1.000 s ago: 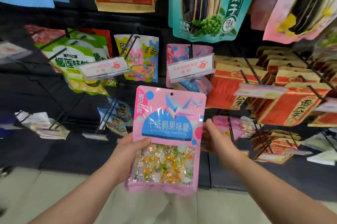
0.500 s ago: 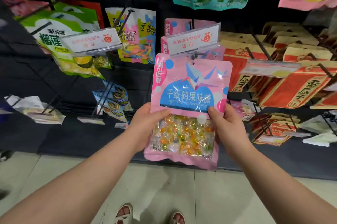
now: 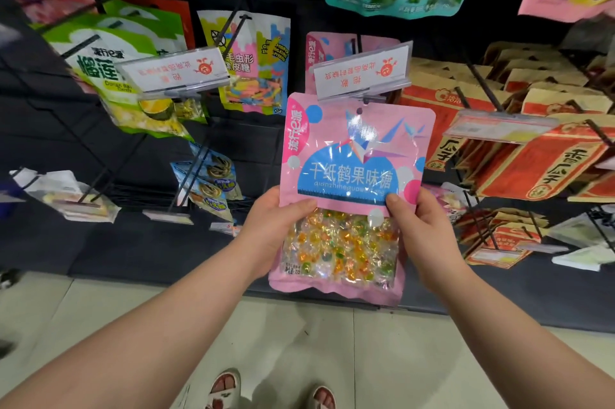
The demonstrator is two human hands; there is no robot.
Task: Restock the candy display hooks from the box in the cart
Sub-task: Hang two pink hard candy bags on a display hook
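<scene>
both hands' fingers (image 3: 301, 205) clamp the pink candy bag (image 3: 349, 175) upright by its sides.

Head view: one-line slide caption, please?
Left hand and right hand hold a pink candy bag upright just below a white price tag, matching bags hanging behind it.

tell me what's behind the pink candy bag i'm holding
Behind the pink candy bag, matching pink packets hang, showing above its top edge; their lower parts and the hook tip are covered.

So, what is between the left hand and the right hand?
In the head view, the pink candy bag: the left hand and the right hand grip its two side edges.
</scene>
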